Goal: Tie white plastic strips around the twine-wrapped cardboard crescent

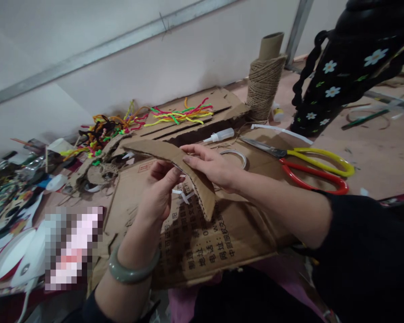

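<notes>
A curved strip of corrugated cardboard (pixel 205 190) is held up over a printed cardboard sheet (pixel 242 231). My left hand (pixel 160 188), with a jade-coloured bangle on its wrist, pinches the strip's inner edge near the middle. On the outer side, the fingers and thumb of my right hand (pixel 210 166) are closed on the same strip. Small white paper strips (pixel 182 195) lie on the sheet beneath it. Scissors (pixel 283 154) with one yellow and one red handle rest beside my right forearm. A small glue bottle (pixel 221 135) with a pointed nozzle lies behind my right hand.
A cone of twine (pixel 265 85) stands at the back, beside a black flower-patterned vase (pixel 340 80). Coloured pipe cleaners (pixel 182 112) lie on cardboard at the back. Clutter with a white glue gun (pixel 37 255) covers the left side. A wall (pixel 138 67) runs behind.
</notes>
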`<act>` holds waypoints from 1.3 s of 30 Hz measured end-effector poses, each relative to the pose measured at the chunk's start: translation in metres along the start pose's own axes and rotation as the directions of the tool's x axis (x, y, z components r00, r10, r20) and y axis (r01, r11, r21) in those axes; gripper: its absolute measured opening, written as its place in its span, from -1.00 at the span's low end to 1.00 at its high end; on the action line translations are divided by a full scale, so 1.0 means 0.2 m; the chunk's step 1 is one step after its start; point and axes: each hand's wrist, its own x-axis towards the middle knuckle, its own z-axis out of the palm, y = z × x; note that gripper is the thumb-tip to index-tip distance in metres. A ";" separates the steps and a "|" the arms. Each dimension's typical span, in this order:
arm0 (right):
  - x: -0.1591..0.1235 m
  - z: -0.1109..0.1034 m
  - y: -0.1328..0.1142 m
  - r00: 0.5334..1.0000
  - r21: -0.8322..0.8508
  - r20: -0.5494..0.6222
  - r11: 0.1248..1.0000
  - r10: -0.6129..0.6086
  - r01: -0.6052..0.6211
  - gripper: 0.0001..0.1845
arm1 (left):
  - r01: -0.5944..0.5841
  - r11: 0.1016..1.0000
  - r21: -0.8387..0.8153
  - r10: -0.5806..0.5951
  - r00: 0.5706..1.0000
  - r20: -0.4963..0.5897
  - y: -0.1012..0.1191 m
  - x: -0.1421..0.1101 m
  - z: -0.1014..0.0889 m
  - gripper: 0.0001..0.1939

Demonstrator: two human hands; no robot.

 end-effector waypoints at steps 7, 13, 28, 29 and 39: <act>-0.04 0.01 -0.01 0.978 -0.045 0.162 0.991 0.132 -0.126 -0.74 | -0.004 1.000 -0.001 0.004 0.997 0.072 -0.01 0.00 -0.01 -0.57; 0.01 -0.03 0.01 0.973 -0.105 0.207 0.991 0.100 -0.080 -0.79 | 0.183 0.974 -0.133 -0.169 0.979 0.111 0.02 0.00 -0.01 -0.65; -0.01 -0.12 -0.10 0.953 -0.716 0.302 0.655 -0.021 0.241 -0.76 | 0.235 0.964 -0.127 -0.229 0.972 0.060 0.04 0.01 -0.01 -0.67; -0.01 -0.12 -0.09 0.952 -0.728 0.300 0.632 -0.052 0.264 -0.78 | 0.236 0.963 -0.128 -0.230 0.971 0.057 0.04 0.01 -0.01 -0.66; 0.01 -0.10 -0.06 0.959 -0.668 0.255 0.694 -0.126 0.269 -0.76 | 0.233 0.965 -0.124 -0.229 0.972 0.045 0.02 0.01 -0.01 -0.73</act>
